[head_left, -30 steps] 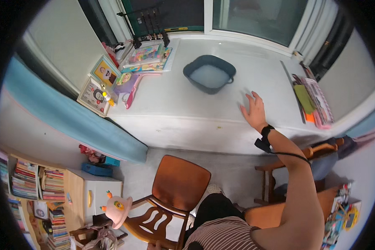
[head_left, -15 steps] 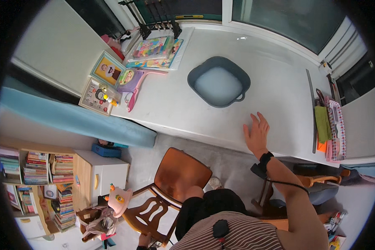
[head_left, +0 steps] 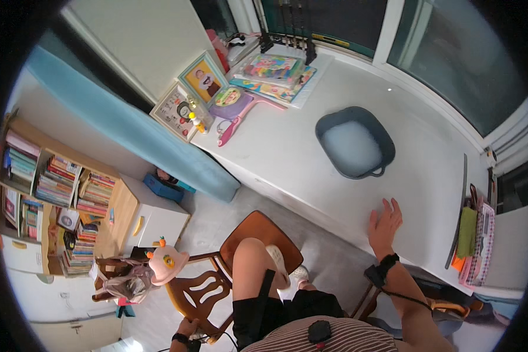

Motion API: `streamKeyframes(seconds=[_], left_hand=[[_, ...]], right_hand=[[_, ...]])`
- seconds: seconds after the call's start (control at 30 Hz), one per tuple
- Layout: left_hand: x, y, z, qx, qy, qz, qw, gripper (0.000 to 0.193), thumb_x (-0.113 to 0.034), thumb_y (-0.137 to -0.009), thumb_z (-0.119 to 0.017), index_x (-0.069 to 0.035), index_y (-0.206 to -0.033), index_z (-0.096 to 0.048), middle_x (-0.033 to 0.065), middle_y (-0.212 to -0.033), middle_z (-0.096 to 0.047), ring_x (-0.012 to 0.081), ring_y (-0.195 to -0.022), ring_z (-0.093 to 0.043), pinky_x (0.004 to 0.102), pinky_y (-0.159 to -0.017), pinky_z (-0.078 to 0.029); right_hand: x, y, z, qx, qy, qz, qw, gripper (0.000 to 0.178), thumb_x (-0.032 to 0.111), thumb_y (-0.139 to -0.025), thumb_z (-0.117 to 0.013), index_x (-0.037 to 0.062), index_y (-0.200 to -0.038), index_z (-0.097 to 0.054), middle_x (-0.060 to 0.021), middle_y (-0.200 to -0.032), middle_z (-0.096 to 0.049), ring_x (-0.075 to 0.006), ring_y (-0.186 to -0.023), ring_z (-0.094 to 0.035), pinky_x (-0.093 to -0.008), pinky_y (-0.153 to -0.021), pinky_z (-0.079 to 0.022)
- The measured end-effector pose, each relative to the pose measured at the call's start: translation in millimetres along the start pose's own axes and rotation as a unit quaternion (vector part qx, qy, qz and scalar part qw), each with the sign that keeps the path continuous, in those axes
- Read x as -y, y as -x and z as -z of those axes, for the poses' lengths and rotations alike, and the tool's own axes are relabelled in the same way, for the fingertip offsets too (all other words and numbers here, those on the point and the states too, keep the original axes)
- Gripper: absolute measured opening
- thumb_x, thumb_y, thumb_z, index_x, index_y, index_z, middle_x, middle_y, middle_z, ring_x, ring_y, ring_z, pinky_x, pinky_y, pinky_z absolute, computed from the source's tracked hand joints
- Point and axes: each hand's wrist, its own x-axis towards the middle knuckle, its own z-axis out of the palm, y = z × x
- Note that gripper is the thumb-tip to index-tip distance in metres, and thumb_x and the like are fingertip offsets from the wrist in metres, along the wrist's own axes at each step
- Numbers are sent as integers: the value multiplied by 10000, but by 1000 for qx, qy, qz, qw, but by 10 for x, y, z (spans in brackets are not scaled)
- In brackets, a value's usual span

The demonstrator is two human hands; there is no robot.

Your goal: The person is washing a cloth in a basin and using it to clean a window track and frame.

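Note:
My left hand (head_left: 188,328) is closed around the back rail of a brown wooden chair (head_left: 258,226), low in the view. One bent knee is above the chair's seat, and a light shoe (head_left: 279,268) shows at the seat's right part. Over the front part of the white counter (head_left: 287,167), my right hand (head_left: 386,227) has its fingers spread and holds nothing; whether it presses on the surface I cannot tell. Beyond that hand sits a dark grey basin (head_left: 327,149) with cloudy, whitish liquid in it.
Picture frames (head_left: 173,111), a pink-handled brush-like item (head_left: 232,130) and flat colourful packs (head_left: 276,70) occupy the counter's left end. A green cloth (head_left: 467,232) lies at its right end. Bookshelves (head_left: 47,182) and a pink hat (head_left: 167,264) are at left.
The view has turned, so the counter and basin appear farther right. My leg has come up over the chair seat. My left hand stays at the chair back; my right hand remains spread.

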Motion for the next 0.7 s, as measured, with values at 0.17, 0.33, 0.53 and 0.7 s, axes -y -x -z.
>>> streamKeyframes(seconds=[0.17,0.33,0.53,0.7], left_hand=[[-107,-10,-68,53,-12,-42,998,515,-311,-856,-598,20,-1242,-513,192,-1124,-646,337,-1087,-599,425,-908,-476],[-1187,200,290,61,-20,-69,996,456,-343,-875,-581,17,-1151,-538,166,-1007,-633,291,-946,-579,402,-795,-459],[-2199,-57,863,90,-50,-80,992,421,-382,-898,-560,13,-1043,-569,134,-867,-618,236,-776,-556,374,-659,-439],[-2769,-197,1416,61,-123,-190,972,429,-415,-918,-543,10,-953,-595,108,-751,-606,191,-634,-536,351,-546,-423]], right_hand=[[17,12,-31,10,13,-7,1000,447,208,-935,-515,15,-1323,-406,-219,-1401,-300,-384,-1265,-291,-497,-1047,-217],[111,-112,28,23,-4,-41,999,454,161,-916,-521,6,-1328,-411,-235,-1403,-310,-406,-1251,-304,-492,-1044,-226],[74,-223,14,90,91,-45,991,478,101,-807,-545,0,-1265,-454,-239,-1321,-376,-431,-1190,-366,-517,-1018,-255],[98,-359,101,148,45,-40,987,439,167,-834,-515,40,-1244,-425,-217,-1289,-397,-419,-1184,-376,-552,-1008,-258]])
